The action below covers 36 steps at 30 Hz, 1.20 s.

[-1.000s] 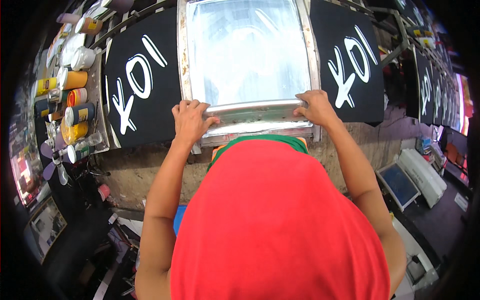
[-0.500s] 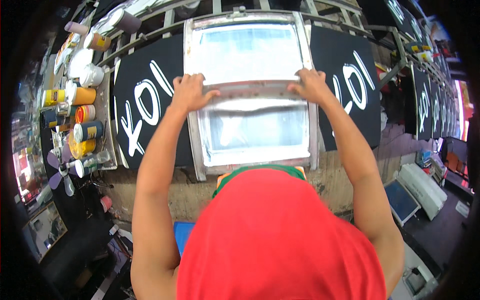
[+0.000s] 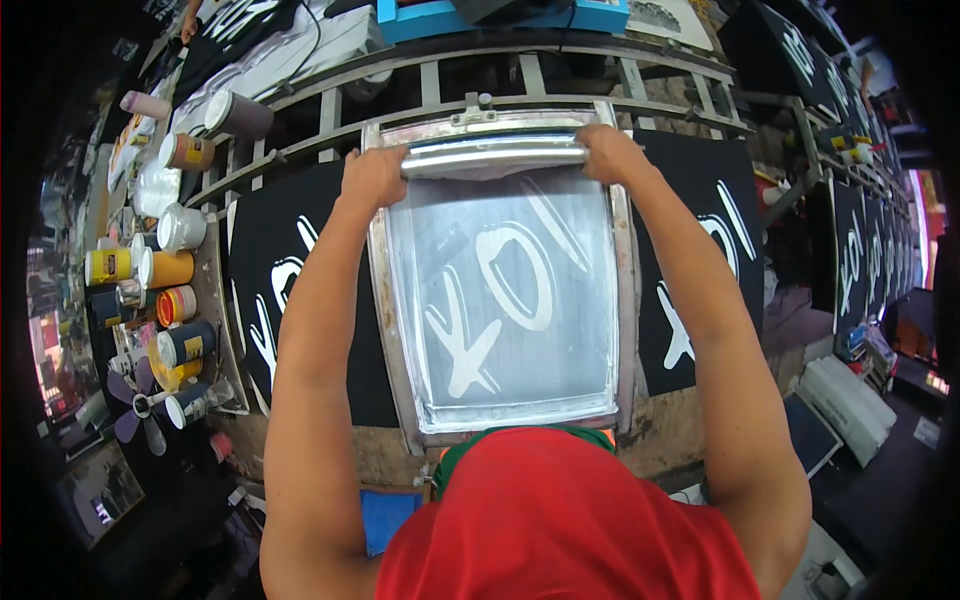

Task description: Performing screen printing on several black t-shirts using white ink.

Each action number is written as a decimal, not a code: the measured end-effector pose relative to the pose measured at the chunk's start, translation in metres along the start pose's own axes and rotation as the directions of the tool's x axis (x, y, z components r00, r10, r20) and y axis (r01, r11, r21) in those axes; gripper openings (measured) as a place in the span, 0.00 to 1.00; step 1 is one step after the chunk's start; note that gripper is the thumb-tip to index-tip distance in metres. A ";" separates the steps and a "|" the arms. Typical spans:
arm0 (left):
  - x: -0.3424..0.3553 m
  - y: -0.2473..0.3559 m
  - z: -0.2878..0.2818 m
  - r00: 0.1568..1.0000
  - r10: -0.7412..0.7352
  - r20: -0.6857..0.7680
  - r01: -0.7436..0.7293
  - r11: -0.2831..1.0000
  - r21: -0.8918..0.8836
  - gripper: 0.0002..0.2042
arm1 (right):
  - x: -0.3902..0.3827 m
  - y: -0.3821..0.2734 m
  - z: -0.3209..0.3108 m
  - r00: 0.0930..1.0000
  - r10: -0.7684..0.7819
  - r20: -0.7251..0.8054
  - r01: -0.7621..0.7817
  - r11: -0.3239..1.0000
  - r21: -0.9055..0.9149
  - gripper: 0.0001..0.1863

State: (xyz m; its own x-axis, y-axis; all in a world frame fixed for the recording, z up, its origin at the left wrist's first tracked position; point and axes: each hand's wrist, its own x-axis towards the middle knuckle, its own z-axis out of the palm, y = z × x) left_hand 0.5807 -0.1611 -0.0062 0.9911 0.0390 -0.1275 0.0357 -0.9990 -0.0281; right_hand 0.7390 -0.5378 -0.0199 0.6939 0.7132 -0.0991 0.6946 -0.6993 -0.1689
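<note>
My left hand and my right hand are closed on the two ends of a wide squeegee. It lies crosswise at the far end of a screen-printing frame. Whitish ink edges the mesh, and large brush-style lettering shows through it. Metal hinge hardware sits at the frame's far edge. Black fabric pieces with white lettering lie on either side, the left piece and the right piece, each partly hidden by my forearms.
Ink tubs and jars crowd the left, among them a white tub and a yellow tub. A small fan stands below them. A metal rail runs behind the frame, with a blue box beyond. More printed black pieces hang at right.
Both hands have pushed the squeegee from mid-screen to the frame's far end. The lettering now shows across the mesh. My view has shifted, bringing the blue box in.
</note>
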 end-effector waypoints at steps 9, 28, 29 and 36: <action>-0.092 0.028 0.011 0.996 0.019 0.084 -0.018 1.000 -0.014 0.18 | -0.088 -0.056 0.004 0.971 0.149 0.188 -0.147 0.989 -0.025 0.18; -0.175 0.057 0.017 1.000 -0.007 0.007 0.008 0.991 -0.135 0.23 | -0.177 -0.085 0.017 0.995 0.099 -0.011 -0.099 0.995 0.015 0.13; -0.137 0.046 0.012 0.999 -0.025 -0.026 0.022 0.994 -0.109 0.22 | -0.137 -0.064 0.016 0.996 0.056 -0.069 -0.056 0.998 0.008 0.15; -0.005 0.007 0.017 0.986 -0.164 -0.034 0.163 0.986 -0.041 0.22 | 0.003 -0.021 0.011 0.982 0.154 -0.112 -0.160 0.986 -0.050 0.21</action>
State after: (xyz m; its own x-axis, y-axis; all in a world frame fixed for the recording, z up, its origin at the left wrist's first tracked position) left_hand 0.5733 -0.1683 -0.0229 0.9755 0.2020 -0.0875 0.2020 -0.9793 -0.0083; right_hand 0.7243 -0.5210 -0.0271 0.8094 0.5872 -0.0137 0.5830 -0.8060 -0.1019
